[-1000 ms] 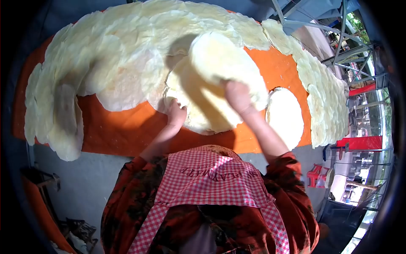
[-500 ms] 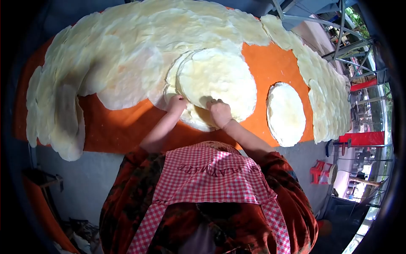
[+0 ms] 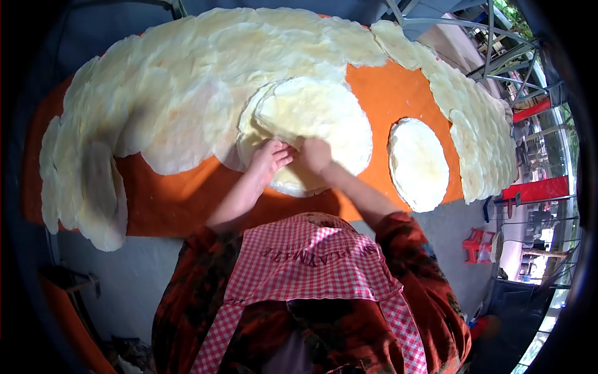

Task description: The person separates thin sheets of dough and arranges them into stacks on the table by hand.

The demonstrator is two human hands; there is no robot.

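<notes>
Head view: orange cloth [image 3: 389, 100] bears pale rounds [image 3: 321, 112] beneath right hand [image 3: 316, 156].

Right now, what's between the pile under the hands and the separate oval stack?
The head view shows only orange cloth between the pile and oval stack.

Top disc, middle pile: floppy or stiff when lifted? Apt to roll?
Probably floppy: the top disc looks thin for its width. It might cling a little, since it lies broadly against the pile. Unlikely to roll as it lies flat.
</notes>
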